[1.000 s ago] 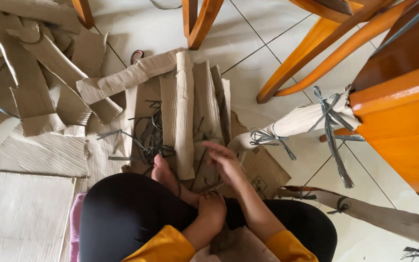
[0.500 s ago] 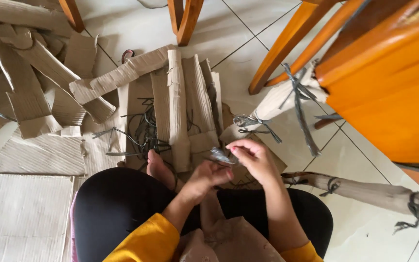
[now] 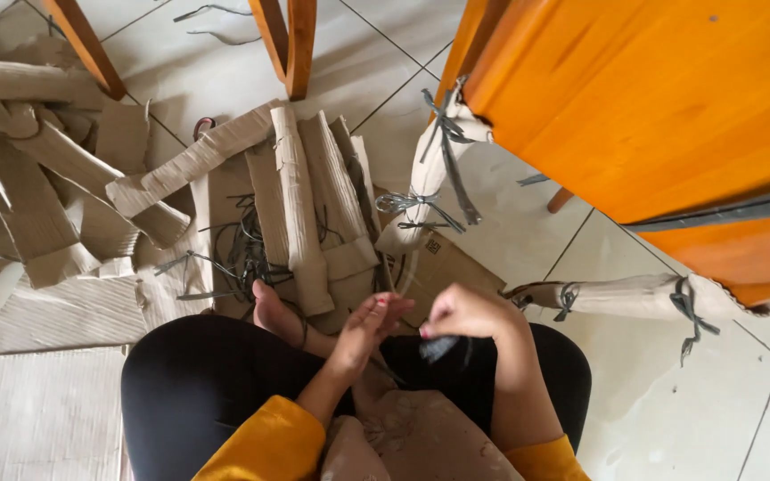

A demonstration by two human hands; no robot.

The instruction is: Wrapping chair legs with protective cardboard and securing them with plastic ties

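I sit on a tiled floor with my legs in black trousers folded under me. My right hand [image 3: 467, 313] is closed on a short grey strip [image 3: 438, 348] that hangs just below its fingers. My left hand [image 3: 367, 326] is beside it, fingers stretched out and nearly touching the right hand, holding nothing I can make out. Rolled cardboard pieces [image 3: 300, 209] and loose grey strips [image 3: 238, 254] lie on the floor just beyond my bare foot [image 3: 274, 312].
An orange wooden table [image 3: 670, 116] fills the upper right. Two cardboard rolls tied with grey strips lean by it [image 3: 443, 169] and lie at my right [image 3: 643, 296]. Torn cardboard sheets [image 3: 46, 205] pile at left. Wooden chair legs [image 3: 287, 40] stand ahead.
My hands drew back from the cardboard pile toward my lap, and the right hand now holds a grey strip. The view swung right, bringing the table closer.
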